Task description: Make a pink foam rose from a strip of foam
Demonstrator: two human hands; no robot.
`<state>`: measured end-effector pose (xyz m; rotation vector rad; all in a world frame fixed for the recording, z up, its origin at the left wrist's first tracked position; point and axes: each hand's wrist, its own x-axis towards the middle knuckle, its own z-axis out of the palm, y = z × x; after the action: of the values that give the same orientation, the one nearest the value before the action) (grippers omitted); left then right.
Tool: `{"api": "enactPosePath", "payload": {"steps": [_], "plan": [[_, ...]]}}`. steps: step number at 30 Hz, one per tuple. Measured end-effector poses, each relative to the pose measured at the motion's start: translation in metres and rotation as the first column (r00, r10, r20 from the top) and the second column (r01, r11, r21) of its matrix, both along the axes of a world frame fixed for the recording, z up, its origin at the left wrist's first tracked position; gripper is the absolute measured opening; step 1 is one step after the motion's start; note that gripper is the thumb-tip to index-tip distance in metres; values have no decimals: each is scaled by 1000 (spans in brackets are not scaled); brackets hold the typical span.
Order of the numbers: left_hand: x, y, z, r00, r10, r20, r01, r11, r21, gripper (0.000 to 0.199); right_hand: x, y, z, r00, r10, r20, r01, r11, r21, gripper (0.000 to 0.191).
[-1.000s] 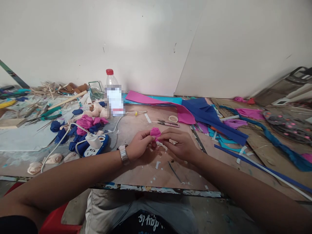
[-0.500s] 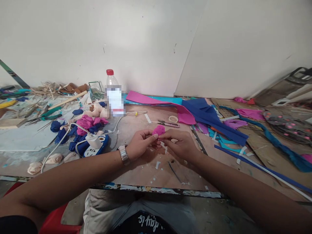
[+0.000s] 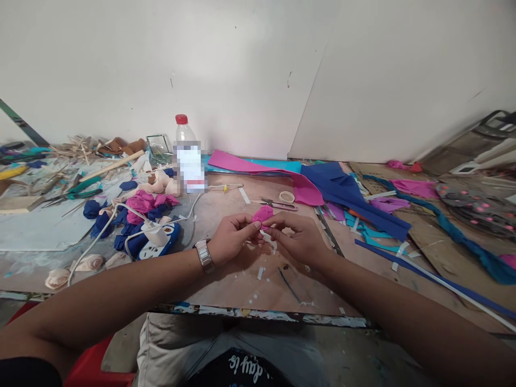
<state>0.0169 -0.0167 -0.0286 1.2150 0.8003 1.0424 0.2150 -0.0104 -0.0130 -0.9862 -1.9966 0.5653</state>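
A small pink crumpled piece [image 3: 263,214] is between my two hands, above the middle of the worktable. My left hand [image 3: 236,234], with a metal watch on its wrist, pinches its left and lower side. My right hand [image 3: 296,236] has thumb and forefinger closed on its lower right edge. Just behind the hands lie small scissors [image 3: 278,205] and a roll of tape [image 3: 286,197]. A long pink strip [image 3: 308,189] bends across the table behind them.
Pink and blue crumpled flowers [image 3: 141,204] surround a power strip [image 3: 159,242] with a white cable at left. A red-capped bottle [image 3: 190,161] stands near the wall. Blue sheets [image 3: 342,188] and cardboard [image 3: 439,252] lie at right.
My right fingertips have shifted slightly up on the pink piece and now press its lower right edge. My left hand has hardly moved.
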Motion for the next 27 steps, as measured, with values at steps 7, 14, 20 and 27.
{"api": "enactPosePath", "payload": {"steps": [7,14,20,27], "plan": [[1,-1,-3,997,46,-69,-37,991,129,43,-2,-3,4,999,-9,-53,5,997,-78,13],[0,-3,-1,988,71,-137,-38,972,231,42,-8,-7,-1,970,-68,-234,1,962,-275,24],[0,-4,-1,987,63,-149,-27,973,230,43,-13,-8,3,902,-54,-428,-124,918,-377,29],[1,-5,-4,991,46,-122,-21,979,201,41,-14,-6,9,858,-81,-508,-178,880,-441,45]]}}
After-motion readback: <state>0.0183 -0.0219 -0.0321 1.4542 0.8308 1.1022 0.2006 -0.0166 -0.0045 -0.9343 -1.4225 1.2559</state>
